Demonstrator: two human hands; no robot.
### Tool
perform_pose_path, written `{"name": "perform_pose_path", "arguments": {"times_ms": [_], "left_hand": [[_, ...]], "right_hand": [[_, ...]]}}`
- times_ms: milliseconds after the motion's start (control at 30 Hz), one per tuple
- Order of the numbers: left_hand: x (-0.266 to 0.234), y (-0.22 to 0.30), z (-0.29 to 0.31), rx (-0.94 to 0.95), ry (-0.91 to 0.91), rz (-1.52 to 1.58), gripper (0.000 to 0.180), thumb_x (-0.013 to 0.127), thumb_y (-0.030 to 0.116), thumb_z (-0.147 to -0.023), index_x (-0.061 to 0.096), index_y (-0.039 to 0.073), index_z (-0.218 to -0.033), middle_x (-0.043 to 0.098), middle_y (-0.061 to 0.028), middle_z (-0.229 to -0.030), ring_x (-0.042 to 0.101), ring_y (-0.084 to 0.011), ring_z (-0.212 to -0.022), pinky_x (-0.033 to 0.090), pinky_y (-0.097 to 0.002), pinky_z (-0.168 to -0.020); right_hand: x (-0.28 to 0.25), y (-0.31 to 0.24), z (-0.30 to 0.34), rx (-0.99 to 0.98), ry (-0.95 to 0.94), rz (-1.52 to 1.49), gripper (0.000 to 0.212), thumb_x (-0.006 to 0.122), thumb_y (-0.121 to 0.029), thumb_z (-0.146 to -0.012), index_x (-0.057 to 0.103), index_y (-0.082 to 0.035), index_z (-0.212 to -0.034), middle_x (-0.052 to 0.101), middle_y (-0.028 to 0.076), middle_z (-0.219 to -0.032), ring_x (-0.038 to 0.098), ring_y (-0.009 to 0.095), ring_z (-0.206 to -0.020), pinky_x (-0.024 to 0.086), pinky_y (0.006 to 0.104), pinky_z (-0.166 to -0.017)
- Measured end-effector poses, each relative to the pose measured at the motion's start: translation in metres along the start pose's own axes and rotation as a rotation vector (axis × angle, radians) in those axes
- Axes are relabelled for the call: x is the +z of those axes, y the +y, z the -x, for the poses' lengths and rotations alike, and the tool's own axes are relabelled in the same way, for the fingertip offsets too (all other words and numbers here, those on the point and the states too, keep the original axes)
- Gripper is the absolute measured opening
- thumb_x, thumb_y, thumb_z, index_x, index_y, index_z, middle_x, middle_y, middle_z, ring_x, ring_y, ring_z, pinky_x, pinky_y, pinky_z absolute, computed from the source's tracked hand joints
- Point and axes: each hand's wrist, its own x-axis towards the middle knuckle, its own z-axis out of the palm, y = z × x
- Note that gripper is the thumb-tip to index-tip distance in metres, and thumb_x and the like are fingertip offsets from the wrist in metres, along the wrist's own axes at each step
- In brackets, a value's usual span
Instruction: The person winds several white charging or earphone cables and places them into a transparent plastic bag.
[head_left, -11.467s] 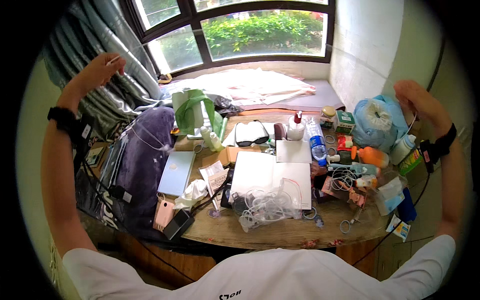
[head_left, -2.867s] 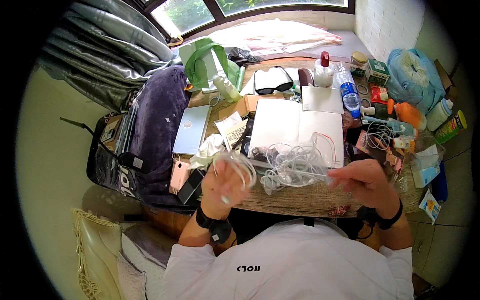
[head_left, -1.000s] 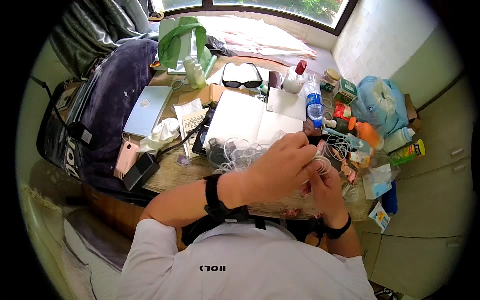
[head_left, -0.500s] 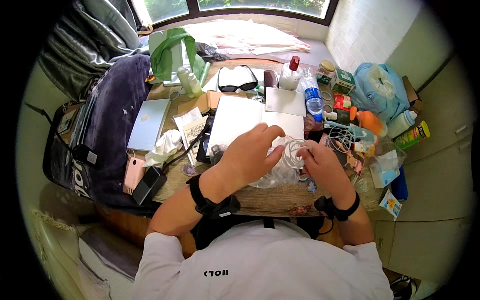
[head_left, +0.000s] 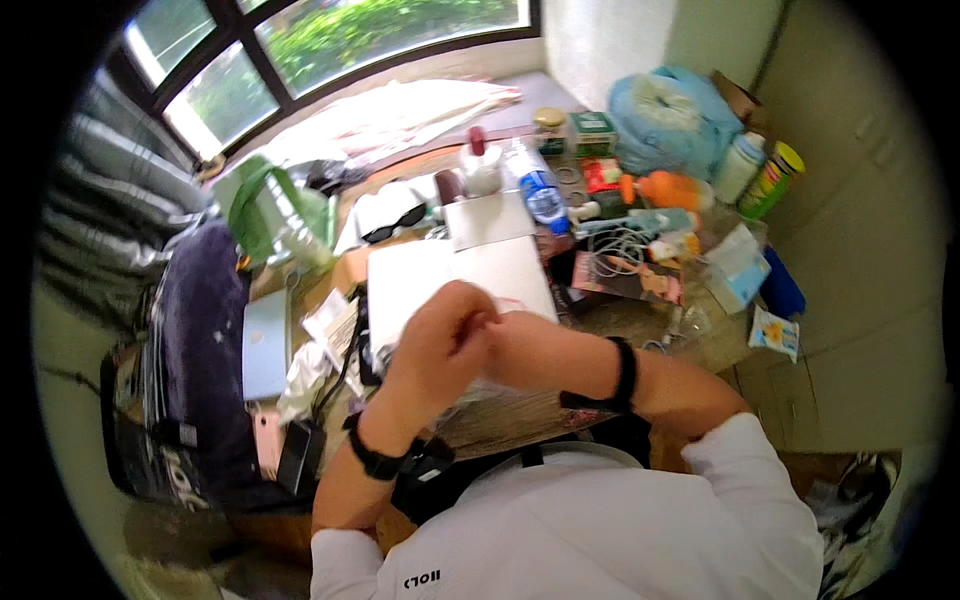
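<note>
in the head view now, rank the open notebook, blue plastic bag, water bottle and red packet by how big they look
1. open notebook, even partly covered
2. blue plastic bag
3. water bottle
4. red packet

The picture is slightly blurred, but these gaps are clear.

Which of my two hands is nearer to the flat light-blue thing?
The left. Your left hand is to the right of the light-blue thing, not touching it; your right hand is farther right, overlapping the left hand in this view.
</note>
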Motion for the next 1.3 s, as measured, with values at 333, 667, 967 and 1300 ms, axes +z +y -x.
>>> {"name": "perform_pose_path", "arguments": {"times_ms": [333, 667, 967, 1300], "left_hand": [[0.003, -0.001, 0.004, -0.163, 0.115, 0.243, 0.008, 0.047, -0.002, -0.092, 0.051, 0.003, -0.094, 0.048, 0.0015, -0.072, 0.044, -0.0045, -0.059, 0.036, -0.0191, -0.053], [0.000, -0.018, 0.014, -0.282, 0.080, 0.327, 0.012, 0.053, 0.007, -0.095, 0.055, 0.002, -0.106, 0.054, -0.0010, -0.083, 0.061, -0.0081, -0.066, 0.047, -0.0199, -0.056], [0.000, -0.007, 0.004, -0.219, -0.060, 0.382, 0.012, 0.054, 0.008, -0.095, 0.055, 0.001, -0.104, 0.048, 0.0022, -0.073, 0.048, -0.0039, -0.061, 0.040, -0.0192, -0.054], [0.001, 0.009, -0.018, 0.026, -0.173, 0.219, 0.027, 0.058, 0.004, -0.091, 0.058, 0.003, -0.118, 0.061, -0.0088, -0.111, 0.059, -0.0167, -0.100, 0.048, -0.0291, -0.088]], "right_hand": [[0.033, 0.010, -0.025, 0.135, -0.068, -0.322, 0.014, 0.061, -0.016, -0.084, 0.066, -0.003, -0.086, 0.068, 0.016, -0.088, 0.066, 0.030, -0.078, 0.050, 0.0384, -0.066], [-0.099, 0.009, 0.044, 0.431, 0.007, -0.439, 0.030, 0.056, -0.012, -0.086, 0.059, -0.004, -0.115, 0.065, 0.019, -0.091, 0.063, 0.029, -0.085, 0.050, 0.0355, -0.074], [-0.093, 0.113, 0.105, 0.796, 0.185, 0.340, 0.021, 0.061, -0.018, -0.082, 0.064, -0.002, -0.095, 0.063, 0.016, -0.081, 0.063, 0.037, -0.084, 0.050, 0.0452, -0.071], [-0.170, 0.013, 0.077, 0.450, 0.665, -0.734, 0.045, 0.036, -0.035, -0.103, 0.059, -0.001, -0.120, 0.052, -0.002, -0.066, 0.049, 0.004, -0.056, 0.040, 0.0176, -0.051]]}}
